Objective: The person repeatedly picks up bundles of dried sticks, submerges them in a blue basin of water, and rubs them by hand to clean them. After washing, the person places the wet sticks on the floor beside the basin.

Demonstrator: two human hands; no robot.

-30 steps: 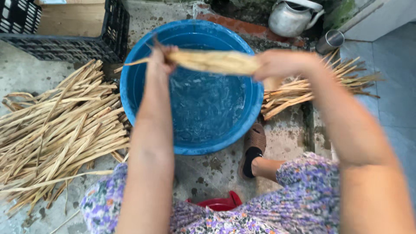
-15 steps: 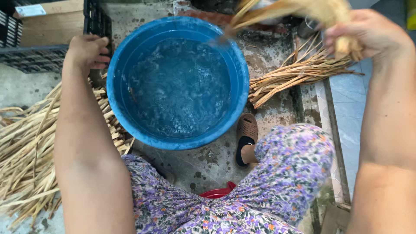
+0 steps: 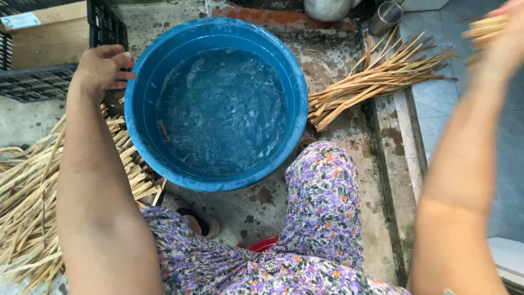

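A round blue basin [image 3: 136,125] full of rippling water stands on the concrete floor in front of me. My left hand [image 3: 102,66] rests on its left rim, fingers curled over the edge. My right hand [image 3: 505,38], blurred at the upper right, is shut on a bundle of wet tan reed strips [image 3: 483,28]. A pile of dry reed strips [image 3: 33,186] lies on the floor at the left. A smaller heap of strips [image 3: 376,79] lies to the right of the basin.
A black plastic crate [image 3: 49,82] holding a cardboard box [image 3: 46,33] sits at the upper left. A metal kettle [image 3: 327,8] and a steel cup [image 3: 385,17] stand at the top. My knees in purple floral cloth, and a sandal [image 3: 191,216], are below.
My right hand has lifted the reed bundle off the basin and swung it to the far right. My left hand let go of the bundle and moved to the basin's left rim.
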